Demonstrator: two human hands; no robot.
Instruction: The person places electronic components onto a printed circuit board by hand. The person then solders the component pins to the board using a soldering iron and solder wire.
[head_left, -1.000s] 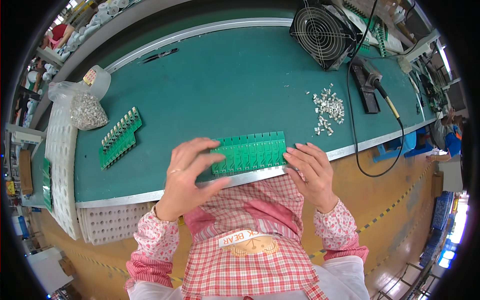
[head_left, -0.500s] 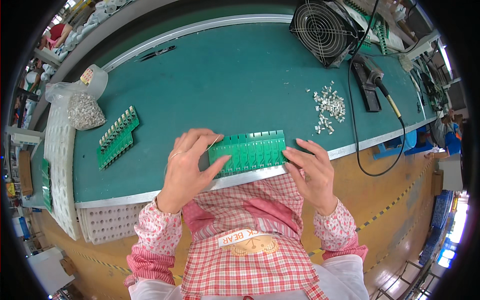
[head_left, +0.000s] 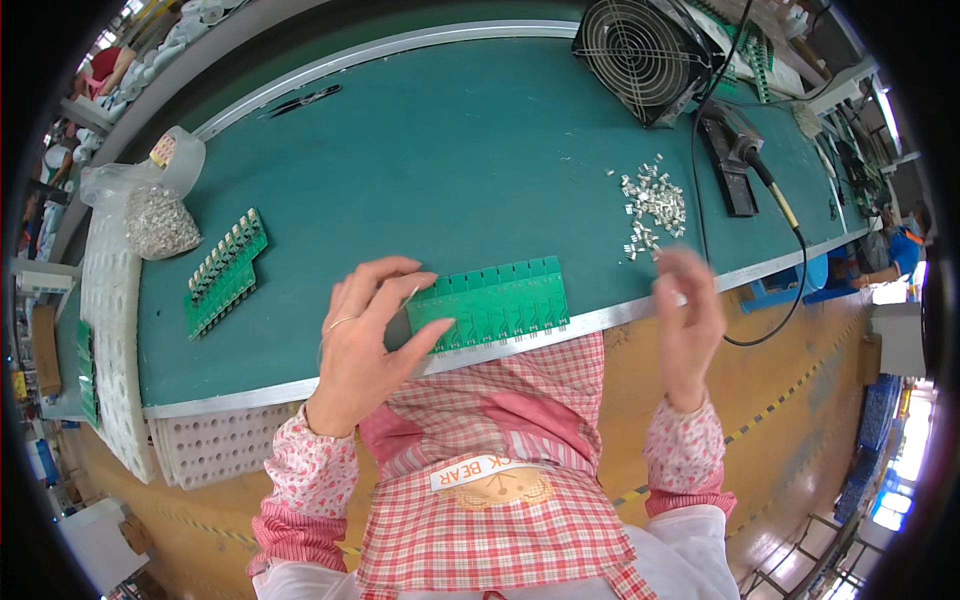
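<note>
"One wide green workbench (head_left: 400, 150) is filling the upper view. What is resting on it?"

"A green circuit-board panel (head_left: 495, 300) is lying at the near edge, right in front of the person, with small silvery parts showing along its near side. A second board (head_left: 228, 272), bearing a row of pale connectors, is lying well apart to the left."

"What are the hands doing?"

"The left hand (head_left: 362, 335) is holding the panel's left end, thumb over the board and fingers at its far corner. The right hand (head_left: 689, 325) is blurring with motion, fingers bent; I cannot tell whether it is gripping anything."

"What has just changed?"

"Half a second ago the right hand was touching the panel's right end. Now it is hovering apart, just beside a pile of tiny white connectors (head_left: 655, 200). So the left hand alone is steadying the panel, and the right is no longer supporting it."
</note>
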